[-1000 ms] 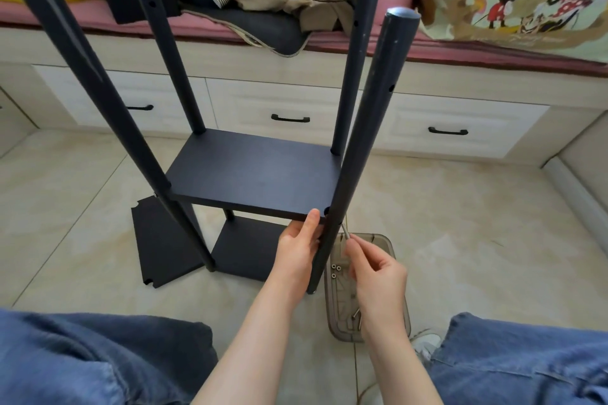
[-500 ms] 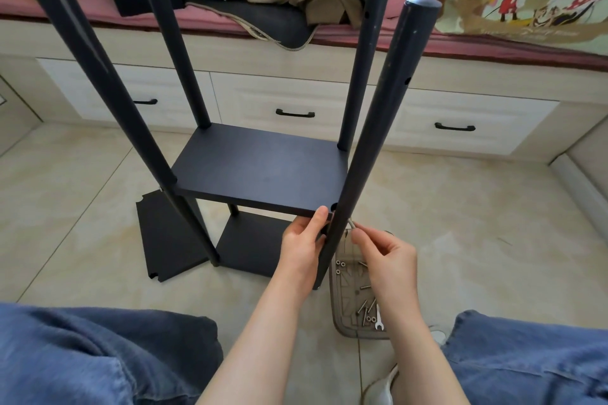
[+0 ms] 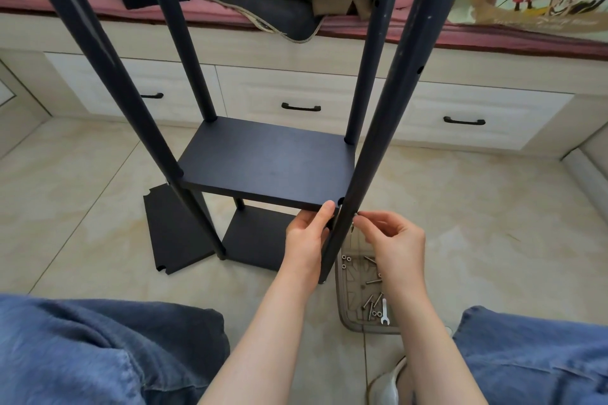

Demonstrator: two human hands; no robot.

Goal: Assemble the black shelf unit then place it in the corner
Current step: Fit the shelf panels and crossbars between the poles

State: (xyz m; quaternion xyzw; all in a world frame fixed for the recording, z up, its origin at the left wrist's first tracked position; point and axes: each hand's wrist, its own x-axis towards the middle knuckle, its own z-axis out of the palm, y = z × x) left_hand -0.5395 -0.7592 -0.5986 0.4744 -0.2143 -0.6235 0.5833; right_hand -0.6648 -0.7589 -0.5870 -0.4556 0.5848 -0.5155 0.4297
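The black shelf unit stands on the tiled floor with several round poles. A middle board point(image 3: 269, 164) sits between the poles above a lower board point(image 3: 260, 240). My left hand point(image 3: 307, 237) grips the front right corner of the middle board, thumb on its top edge, beside the near right pole point(image 3: 388, 115). My right hand point(image 3: 391, 240) pinches a small metal screw against that pole at the board's height; the screw is mostly hidden by my fingertips. A loose black board point(image 3: 174, 230) lies flat on the floor at the left.
A clear plastic tray point(image 3: 353, 302) with screws, washers and a small wrench lies on the floor under my right wrist. White drawers point(image 3: 296, 99) under a pink-cushioned bench run along the back. My knees in blue jeans fill the bottom corners.
The view has shifted slightly, and both hands rose a little along the near right pole. The right hand now holds the screw at the pole's side beside the board's corner.
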